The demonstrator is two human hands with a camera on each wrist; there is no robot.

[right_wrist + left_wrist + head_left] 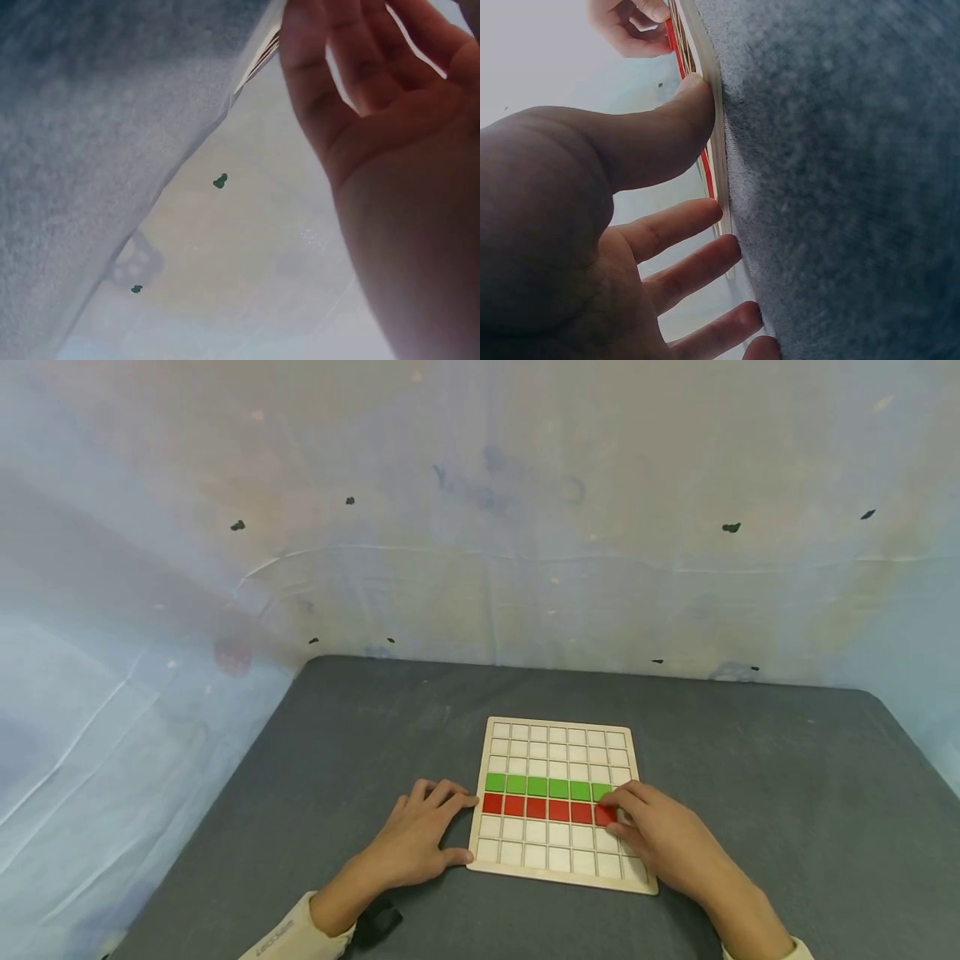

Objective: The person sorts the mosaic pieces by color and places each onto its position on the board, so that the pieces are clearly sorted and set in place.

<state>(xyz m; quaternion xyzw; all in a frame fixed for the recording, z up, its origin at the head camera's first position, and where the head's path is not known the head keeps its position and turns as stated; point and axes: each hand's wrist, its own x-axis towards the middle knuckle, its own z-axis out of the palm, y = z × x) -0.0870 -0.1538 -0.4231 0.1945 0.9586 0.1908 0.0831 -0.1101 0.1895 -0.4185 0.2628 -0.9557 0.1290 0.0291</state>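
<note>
A pale wooden grid board (558,880) lies on the grey table, with a row of green square tiles (537,787) above a row of red square tiles (536,807); the other visible cells are pale. My left hand (416,837) rests at the board's left edge, thumb and fingers spread and touching the rim (719,176). At the right end of the red row, my right hand (671,835) pinches a red tile (604,816) between thumb and fingers. That hand covers some right-hand cells, and the tile is hidden in the right wrist view.
The grey cloth-covered table (765,793) extends around the board. A pale, dark-flecked curtain (525,602) hangs behind it and along the sides. A small black object (378,920) shows beside the left wrist.
</note>
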